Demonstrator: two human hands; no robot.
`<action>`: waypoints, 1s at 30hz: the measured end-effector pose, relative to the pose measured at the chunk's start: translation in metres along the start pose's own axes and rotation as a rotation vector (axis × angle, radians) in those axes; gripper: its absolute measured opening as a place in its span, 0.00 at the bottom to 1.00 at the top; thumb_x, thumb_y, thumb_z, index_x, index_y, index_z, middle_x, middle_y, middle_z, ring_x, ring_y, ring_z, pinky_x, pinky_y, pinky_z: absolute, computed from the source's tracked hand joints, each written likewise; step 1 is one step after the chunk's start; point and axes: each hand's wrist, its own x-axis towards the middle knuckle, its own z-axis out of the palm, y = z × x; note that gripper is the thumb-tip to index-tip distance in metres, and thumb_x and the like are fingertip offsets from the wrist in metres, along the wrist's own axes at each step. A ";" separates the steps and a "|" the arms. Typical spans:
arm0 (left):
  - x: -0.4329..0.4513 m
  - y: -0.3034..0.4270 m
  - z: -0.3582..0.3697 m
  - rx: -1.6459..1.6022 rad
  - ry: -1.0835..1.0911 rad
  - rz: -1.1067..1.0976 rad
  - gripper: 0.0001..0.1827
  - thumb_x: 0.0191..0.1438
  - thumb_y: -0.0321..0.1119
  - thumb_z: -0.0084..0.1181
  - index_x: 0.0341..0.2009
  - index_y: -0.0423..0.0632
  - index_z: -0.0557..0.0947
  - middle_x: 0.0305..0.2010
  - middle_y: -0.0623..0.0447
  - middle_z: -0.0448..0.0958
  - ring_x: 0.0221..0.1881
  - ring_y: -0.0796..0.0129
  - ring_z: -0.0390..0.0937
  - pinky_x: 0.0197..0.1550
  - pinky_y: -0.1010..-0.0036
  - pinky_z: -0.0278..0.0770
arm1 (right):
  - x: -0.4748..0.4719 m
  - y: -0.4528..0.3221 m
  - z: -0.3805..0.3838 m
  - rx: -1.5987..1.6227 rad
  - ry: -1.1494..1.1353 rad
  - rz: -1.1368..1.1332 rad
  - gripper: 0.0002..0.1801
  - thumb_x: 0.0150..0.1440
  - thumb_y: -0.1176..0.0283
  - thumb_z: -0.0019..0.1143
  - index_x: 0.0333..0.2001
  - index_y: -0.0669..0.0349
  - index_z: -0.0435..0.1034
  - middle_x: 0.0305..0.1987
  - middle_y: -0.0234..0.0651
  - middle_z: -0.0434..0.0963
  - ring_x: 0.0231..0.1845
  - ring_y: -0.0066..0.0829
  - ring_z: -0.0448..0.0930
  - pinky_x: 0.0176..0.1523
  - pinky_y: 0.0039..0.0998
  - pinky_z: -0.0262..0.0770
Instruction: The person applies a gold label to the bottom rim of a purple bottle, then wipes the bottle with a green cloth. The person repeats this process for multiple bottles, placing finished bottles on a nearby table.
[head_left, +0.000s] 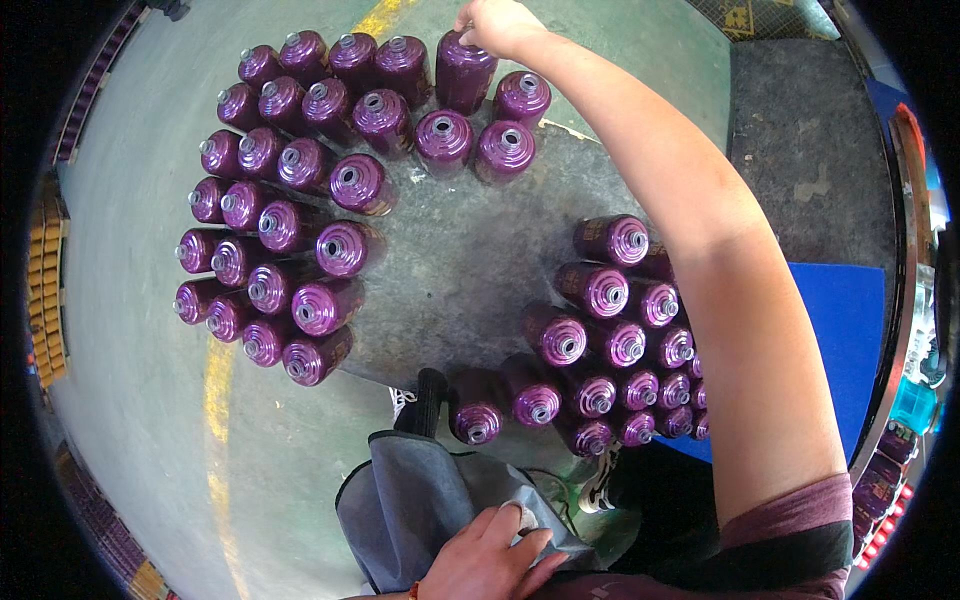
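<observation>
At the far end of the dark, worn board (450, 285), my right hand (499, 28) grips the top of a purple glossy bottle (463, 79). That bottle stands upright behind two open-necked purple bottles. My right forearm crosses over the right-hand group of purple bottles (606, 291) and hides part of it. Near my lap, over a grey apron (420, 480), my left hand (487, 555) has its fingers curled around a small pale object (527, 519), perhaps a cloth. Another group of uncapped purple bottles (341, 247) stands in rows on the left.
A blue sheet (840, 337) lies to the right, beside a dark mat (814, 142). Painted yellow lines (217, 405) mark the green floor (135, 300). Stacked yellow-brown items (46, 292) stand at the far left, and a teal container (915, 405) at the right rim.
</observation>
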 end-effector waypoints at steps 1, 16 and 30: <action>0.000 0.000 0.000 -0.001 0.005 -0.005 0.17 0.51 0.39 0.69 0.43 0.46 0.84 0.52 0.37 0.72 0.50 0.42 0.76 0.51 0.57 0.78 | -0.001 -0.005 -0.002 -0.006 -0.005 0.014 0.13 0.49 0.66 0.69 0.38 0.62 0.83 0.37 0.56 0.83 0.42 0.53 0.85 0.49 0.45 0.82; 0.000 -0.001 -0.002 -0.020 0.010 -0.006 0.16 0.53 0.40 0.69 0.44 0.47 0.84 0.51 0.37 0.73 0.49 0.42 0.76 0.50 0.57 0.78 | 0.004 -0.022 0.009 -0.020 0.001 0.068 0.13 0.50 0.66 0.69 0.37 0.62 0.83 0.38 0.55 0.83 0.43 0.53 0.85 0.49 0.46 0.83; -0.003 -0.002 -0.004 -0.060 0.012 0.019 0.14 0.54 0.40 0.67 0.40 0.46 0.82 0.48 0.39 0.72 0.47 0.45 0.76 0.47 0.58 0.78 | -0.004 -0.004 -0.037 0.179 -0.063 -0.236 0.13 0.46 0.78 0.66 0.38 0.59 0.80 0.34 0.46 0.82 0.41 0.47 0.83 0.48 0.42 0.79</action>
